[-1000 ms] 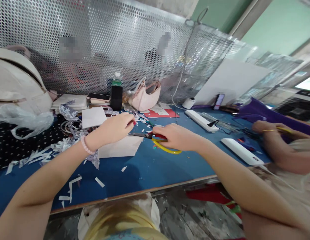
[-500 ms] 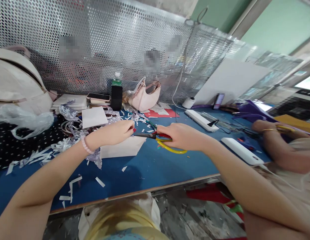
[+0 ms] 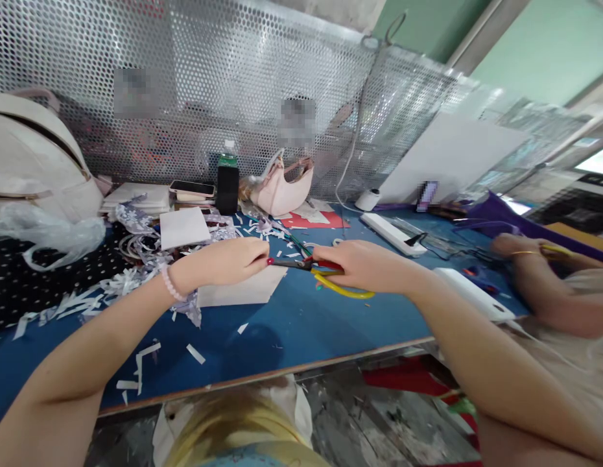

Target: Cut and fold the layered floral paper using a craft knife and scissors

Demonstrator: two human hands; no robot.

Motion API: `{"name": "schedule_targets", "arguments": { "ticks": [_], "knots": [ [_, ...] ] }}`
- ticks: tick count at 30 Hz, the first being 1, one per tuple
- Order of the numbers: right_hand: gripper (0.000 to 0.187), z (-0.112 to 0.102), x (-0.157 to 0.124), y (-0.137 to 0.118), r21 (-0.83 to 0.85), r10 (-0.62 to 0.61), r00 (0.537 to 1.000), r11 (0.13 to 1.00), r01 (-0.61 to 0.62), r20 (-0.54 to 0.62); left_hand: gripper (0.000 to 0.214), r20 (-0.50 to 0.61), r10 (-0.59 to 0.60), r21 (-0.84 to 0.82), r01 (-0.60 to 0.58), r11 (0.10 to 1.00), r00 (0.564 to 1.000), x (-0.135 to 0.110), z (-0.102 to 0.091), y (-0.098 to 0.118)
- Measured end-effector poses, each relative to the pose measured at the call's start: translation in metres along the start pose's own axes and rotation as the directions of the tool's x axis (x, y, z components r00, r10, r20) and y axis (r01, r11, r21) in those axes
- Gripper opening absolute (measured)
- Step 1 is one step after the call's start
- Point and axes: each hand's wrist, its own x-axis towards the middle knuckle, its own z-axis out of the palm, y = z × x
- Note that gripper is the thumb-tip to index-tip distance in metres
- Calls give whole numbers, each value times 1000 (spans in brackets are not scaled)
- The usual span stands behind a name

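My right hand [image 3: 357, 266] is wrapped round the handles of a pair of scissors [image 3: 344, 285], which are yellow and red with dark blades. The blades point left, and their tips reach my left hand [image 3: 233, 261]. Its fingers are pinched together, with a red fingernail by the blade tips. Whatever sits in that pinch is too small or too hidden to make out. Beneath the left hand lies a sheet of white paper [image 3: 238, 292] on the blue table [image 3: 301, 344]; I cannot tell whether the hand touches it. Patterned lilac scraps [image 3: 190, 311] lie beside the sheet.
White paper strips [image 3: 196, 353] are scattered on the left. A stack of white cards [image 3: 185, 228], a bottle [image 3: 227, 181] and a pink bag [image 3: 284, 188] stand behind. White power strips [image 3: 389, 232] lie on the right, near another person's hand [image 3: 513, 245] with yellow-handled scissors.
Both my hands have shifted slightly to the right, and the scissors have moved with the right hand. The blade tips still meet the left fingers. On the right, the purple material has moved.
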Motion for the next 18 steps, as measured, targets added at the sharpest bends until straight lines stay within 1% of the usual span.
{"name": "schedule_targets", "arguments": {
  "ticks": [8, 18],
  "knots": [
    [16, 4, -2, 4, 13, -20, 1000, 1000, 20, -13, 20, -53, 47, -22, -48, 999, 998, -1, -1, -3],
    [15, 5, -2, 5, -13, -19, 1000, 1000, 19, -17, 19, -56, 31, -21, -32, 999, 998, 1, 2, -7]
  ]
}}
